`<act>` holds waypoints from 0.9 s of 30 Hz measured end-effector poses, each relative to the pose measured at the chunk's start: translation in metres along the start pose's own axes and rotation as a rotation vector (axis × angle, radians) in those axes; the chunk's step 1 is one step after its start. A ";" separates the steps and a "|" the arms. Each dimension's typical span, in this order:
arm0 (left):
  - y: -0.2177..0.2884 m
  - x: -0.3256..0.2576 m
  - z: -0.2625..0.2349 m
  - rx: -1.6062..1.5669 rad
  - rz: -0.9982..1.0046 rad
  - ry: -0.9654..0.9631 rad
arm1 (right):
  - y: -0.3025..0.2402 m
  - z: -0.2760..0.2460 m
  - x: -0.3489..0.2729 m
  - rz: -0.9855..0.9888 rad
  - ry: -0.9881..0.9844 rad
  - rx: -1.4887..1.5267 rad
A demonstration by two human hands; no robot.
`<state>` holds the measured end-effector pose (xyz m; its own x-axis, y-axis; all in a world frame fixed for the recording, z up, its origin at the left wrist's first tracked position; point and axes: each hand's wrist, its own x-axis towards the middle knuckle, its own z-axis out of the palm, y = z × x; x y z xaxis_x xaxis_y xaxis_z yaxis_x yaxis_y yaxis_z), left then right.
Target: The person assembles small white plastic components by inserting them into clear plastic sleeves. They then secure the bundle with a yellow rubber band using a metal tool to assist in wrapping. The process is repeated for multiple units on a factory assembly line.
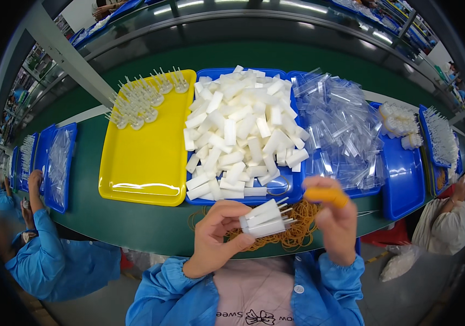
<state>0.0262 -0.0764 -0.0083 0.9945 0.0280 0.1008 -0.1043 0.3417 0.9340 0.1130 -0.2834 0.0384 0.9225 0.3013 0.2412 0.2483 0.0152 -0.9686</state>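
Observation:
My left hand grips a bundle of white foam blocks low in front of me, its thin white prongs pointing right. Clear plastic shows around the end near my fingers. To the right of the bundle, my right hand is raised, blurred by motion, with an orange finger cot on one finger. Whether it holds anything cannot be made out. Below and between the hands lies a heap of tan rubber bands on the green table, partly hidden by the bundle.
A yellow tray holds pronged clusters at its far end. Beside it, blue trays carry loose white foam blocks and clear plastic sleeves. Another blue tray holds finished-looking bundles. Co-workers sit at left and right.

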 end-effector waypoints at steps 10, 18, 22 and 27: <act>0.002 0.001 0.000 -0.122 -0.045 0.018 | 0.051 -0.039 0.026 -0.047 -0.065 -1.412; 0.001 -0.001 -0.004 -0.098 -0.057 0.043 | 0.042 -0.043 0.018 -0.126 0.123 -0.938; 0.002 0.001 -0.001 0.005 -0.017 0.044 | 0.017 -0.035 0.011 0.084 0.143 -0.189; 0.003 -0.003 0.003 0.312 0.101 0.072 | -0.002 -0.028 -0.002 0.198 -0.030 0.091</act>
<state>0.0227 -0.0786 -0.0044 0.9758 0.1177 0.1844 -0.1892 0.0303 0.9815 0.1190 -0.3112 0.0412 0.9412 0.3349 0.0455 0.0346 0.0384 -0.9987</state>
